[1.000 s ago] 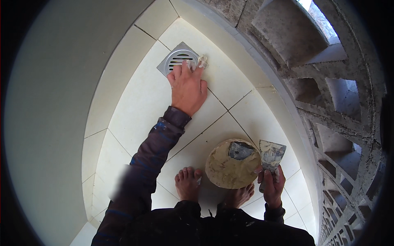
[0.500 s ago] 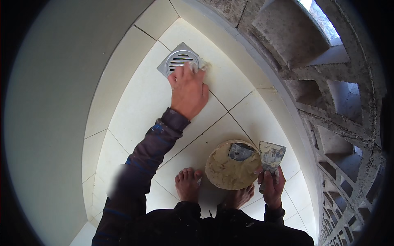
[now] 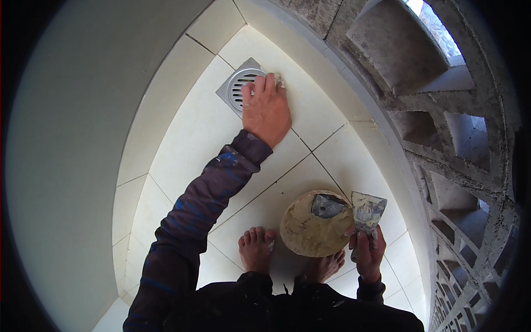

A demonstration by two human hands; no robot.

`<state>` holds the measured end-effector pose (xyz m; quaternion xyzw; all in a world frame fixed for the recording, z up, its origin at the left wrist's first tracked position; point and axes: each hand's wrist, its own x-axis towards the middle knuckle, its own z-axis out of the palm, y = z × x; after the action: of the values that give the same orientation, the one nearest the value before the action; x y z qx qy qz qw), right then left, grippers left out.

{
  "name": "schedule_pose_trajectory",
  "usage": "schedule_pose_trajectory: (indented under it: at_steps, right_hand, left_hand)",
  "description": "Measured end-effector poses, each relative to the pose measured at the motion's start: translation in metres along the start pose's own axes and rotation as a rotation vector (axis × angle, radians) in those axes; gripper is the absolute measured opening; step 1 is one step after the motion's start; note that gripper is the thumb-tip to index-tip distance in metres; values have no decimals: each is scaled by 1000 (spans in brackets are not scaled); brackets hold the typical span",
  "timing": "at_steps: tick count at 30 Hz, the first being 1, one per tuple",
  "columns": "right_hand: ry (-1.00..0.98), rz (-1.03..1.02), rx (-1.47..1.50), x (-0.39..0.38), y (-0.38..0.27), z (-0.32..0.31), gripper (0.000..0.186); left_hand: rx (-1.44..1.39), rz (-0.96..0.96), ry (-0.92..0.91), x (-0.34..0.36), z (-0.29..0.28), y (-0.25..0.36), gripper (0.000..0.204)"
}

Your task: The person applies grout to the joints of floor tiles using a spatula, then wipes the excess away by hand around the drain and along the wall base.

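Observation:
My left hand (image 3: 267, 110) reaches up to the square metal floor drain (image 3: 232, 90), fingers bent over its right side, pressed on a pale crumpled wad (image 3: 280, 79) smeared with paste; the fingertips partly hide the wad. At the lower right, my right hand (image 3: 367, 252) grips a putty knife (image 3: 367, 211) upright, its blade caked with pale material. Beside it, the hand's fingertips meet the rim of a round container (image 3: 307, 235) of beige paste, in which a dark grey flat piece (image 3: 327, 205) lies.
Pale floor tiles (image 3: 193, 149) with dark joints run under everything. My bare feet (image 3: 255, 249) stand either side of the container's lower part. A smooth pale wall (image 3: 66, 166) rises on the left. Tiled skirting (image 3: 141, 144) borders the floor, and a concrete lattice block wall (image 3: 404, 50) curves along the right.
My left hand dipped slightly toward me, then moved up and right along the drain's edge, with its fingers more over the wad. My right hand has stayed almost still with the putty knife.

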<state>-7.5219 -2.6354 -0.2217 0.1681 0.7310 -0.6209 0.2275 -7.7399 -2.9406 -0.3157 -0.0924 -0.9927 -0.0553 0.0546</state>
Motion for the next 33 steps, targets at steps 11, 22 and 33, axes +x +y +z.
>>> schedule_pose_trajectory:
  at_steps: [11,22,33]
  right_hand:
    - [38,-10,14,-4,-7,12,19]
    - [45,-4,28,-1,-9,11,19]
    - [62,0,31,0,-13,14,19]
  left_hand:
    - [-126,-243,-62,8,-6,-35,36]
    - [-360,-180,-37,-8,-10,-9,40]
    - [-83,-176,-55,16,-1,-41,40]
